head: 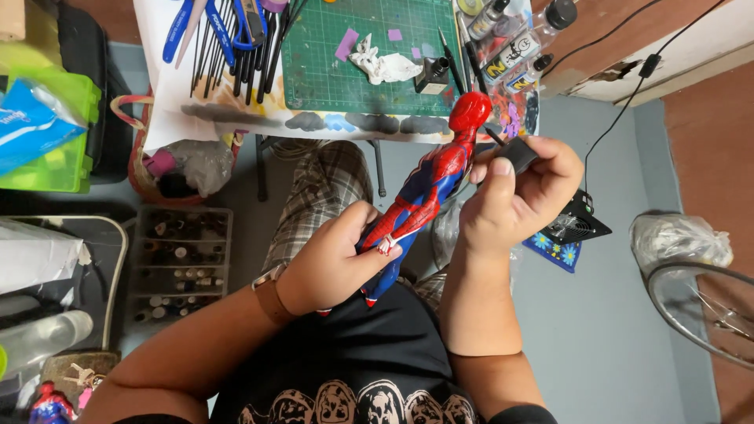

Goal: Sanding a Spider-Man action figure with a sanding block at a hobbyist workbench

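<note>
My left hand point(334, 263) grips the legs of a red and blue action figure point(430, 182), held at a slant over my lap with its red head toward the table. Beside the figure's upper body, my right hand point(514, 196) is closed around a small black object point(517, 153); its thumb presses on top. A thin dark tip pokes out from that object toward the figure's shoulder. I wear a brown strap on the left wrist.
A green cutting mat point(345, 63) lies on the table ahead, with crumpled white tissue point(383, 67), a small black bottle point(432, 76), paint bottles point(510, 47) and several brushes point(236, 55). A paint-pot tray point(177, 263) sits on the floor left, a small fan point(577, 224) right.
</note>
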